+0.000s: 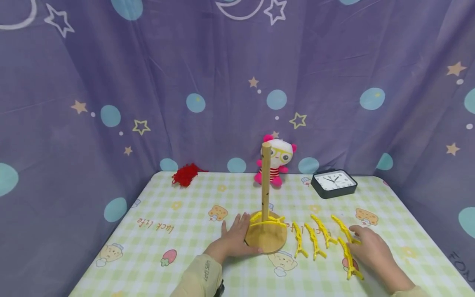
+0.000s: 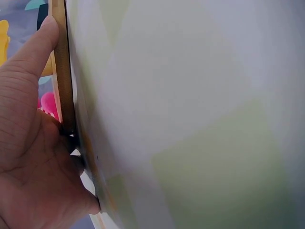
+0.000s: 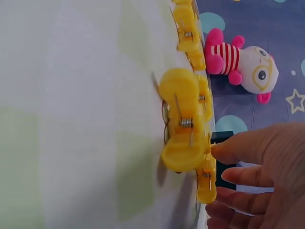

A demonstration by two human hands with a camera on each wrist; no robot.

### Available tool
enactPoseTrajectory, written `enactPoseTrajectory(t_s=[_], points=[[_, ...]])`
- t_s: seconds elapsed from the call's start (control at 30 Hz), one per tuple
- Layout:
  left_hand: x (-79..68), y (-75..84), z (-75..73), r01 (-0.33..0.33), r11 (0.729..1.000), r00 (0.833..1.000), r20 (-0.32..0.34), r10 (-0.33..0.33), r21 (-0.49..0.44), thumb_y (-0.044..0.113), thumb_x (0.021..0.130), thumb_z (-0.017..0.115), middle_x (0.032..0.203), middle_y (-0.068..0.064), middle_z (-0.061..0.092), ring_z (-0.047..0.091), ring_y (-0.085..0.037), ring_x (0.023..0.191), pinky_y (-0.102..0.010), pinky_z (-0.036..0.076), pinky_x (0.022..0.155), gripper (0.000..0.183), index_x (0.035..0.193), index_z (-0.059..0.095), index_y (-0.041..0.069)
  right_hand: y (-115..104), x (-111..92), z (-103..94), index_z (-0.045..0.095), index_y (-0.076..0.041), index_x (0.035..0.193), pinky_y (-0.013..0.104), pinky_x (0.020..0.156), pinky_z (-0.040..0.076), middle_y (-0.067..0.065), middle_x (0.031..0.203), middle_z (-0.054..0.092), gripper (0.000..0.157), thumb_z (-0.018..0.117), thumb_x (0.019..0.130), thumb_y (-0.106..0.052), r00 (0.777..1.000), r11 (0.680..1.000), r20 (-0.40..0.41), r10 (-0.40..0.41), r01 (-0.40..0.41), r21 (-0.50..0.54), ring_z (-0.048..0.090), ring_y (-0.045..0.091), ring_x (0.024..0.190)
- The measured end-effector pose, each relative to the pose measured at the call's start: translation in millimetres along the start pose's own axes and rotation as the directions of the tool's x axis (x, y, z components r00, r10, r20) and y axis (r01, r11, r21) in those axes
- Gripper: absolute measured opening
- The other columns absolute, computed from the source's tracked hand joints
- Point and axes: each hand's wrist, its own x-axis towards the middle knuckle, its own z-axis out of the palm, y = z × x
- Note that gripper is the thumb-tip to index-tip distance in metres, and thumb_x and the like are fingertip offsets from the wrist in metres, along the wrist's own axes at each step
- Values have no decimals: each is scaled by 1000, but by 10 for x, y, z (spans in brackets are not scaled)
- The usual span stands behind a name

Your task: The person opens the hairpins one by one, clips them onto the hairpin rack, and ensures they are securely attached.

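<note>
A wooden stand with an upright post (image 1: pixel 265 181) on a round base (image 1: pixel 268 243) stands mid-table. My left hand (image 1: pixel 235 240) holds the base at its left, fingers along the far side and thumb (image 2: pixel 33 55) against the near edge. Around the foot of the post lie yellow hair clips (image 1: pixel 272 223). Several more yellow hair clips (image 1: pixel 317 245) are spread on the cloth to the right. My right hand (image 1: pixel 372 249) is at the rightmost ones, its fingers loosely bent and apart. In the right wrist view, a clip (image 3: pixel 181 121) with a metal spring is closest, just beside the thumb and fingertips.
A pink and white plush doll (image 1: pixel 276 165) sits behind the post at the table's back edge. A black-framed clock (image 1: pixel 335 184) lies at the back right, and a red yarn bundle (image 1: pixel 185 175) at the back left. A purple curtain (image 1: pixel 222 62) hangs behind the checked tablecloth (image 1: pixel 148 255).
</note>
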Motion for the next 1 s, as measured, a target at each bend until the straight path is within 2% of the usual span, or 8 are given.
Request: enactPoseTrajectory(t_s=[0.17, 0.33, 0.5, 0.6, 0.73, 1.0], points=[[-11, 15, -16, -2, 1000, 1000, -2, 2, -14, 72, 75, 66, 164, -6, 8, 2, -27, 149, -64, -8, 111, 115, 158, 12, 14, 83, 33, 28, 58, 12, 117, 59, 80, 47, 30, 105, 62, 57, 75, 75, -22, 998, 999, 48, 27, -25, -36, 58, 49, 97], [-5, 1, -9, -7, 1000, 1000, -7, 7, -9, 73, 75, 65, 164, -6, 9, 2, -27, 149, -64, -8, 112, 114, 158, 12, 16, 109, 33, 29, 64, 10, 110, 58, 78, 48, 30, 104, 62, 49, 76, 76, -24, 997, 997, 57, 46, -43, -57, 58, 50, 96], [-13, -3, -11, -16, 1000, 1000, -11, 15, -12, 73, 75, 65, 163, -7, 9, 2, -28, 149, -65, -7, 111, 114, 158, 13, 16, 80, 12, -24, 65, 5, 109, 59, 76, 47, 28, 105, 65, 42, 74, 78, -21, 999, 999, -28, 36, -37, -32, 59, 50, 96], [-7, -4, -10, -16, 1000, 1000, -7, 16, -11, 73, 75, 65, 164, -7, 9, 2, -28, 149, -65, -7, 111, 114, 158, 12, 15, 45, -3, -70, 65, 3, 112, 56, 72, 48, 26, 105, 66, 41, 74, 80, -20, 995, 1000, -98, 23, -24, -4, 61, 46, 91], [8, -13, -3, -10, 1000, 1000, -3, 10, -2, 74, 74, 64, 164, -6, 8, 2, -27, 149, -64, -7, 111, 115, 158, 11, 15, -30, -20, -109, 65, 2, 115, 51, 65, 49, 23, 104, 68, 40, 75, 81, -17, 981, 998, -188, -48, 54, 28, 65, 37, 84], [-13, 2, -7, -15, 1000, 1000, -9, 15, -7, 73, 75, 65, 164, -7, 9, 3, -28, 149, -65, -7, 111, 115, 158, 11, 14, -383, -32, -148, 61, 1, 126, 49, 66, 50, 22, 111, 66, 44, 73, 85, -13, 963, 985, -228, -144, 161, 57, 63, 34, 86]])
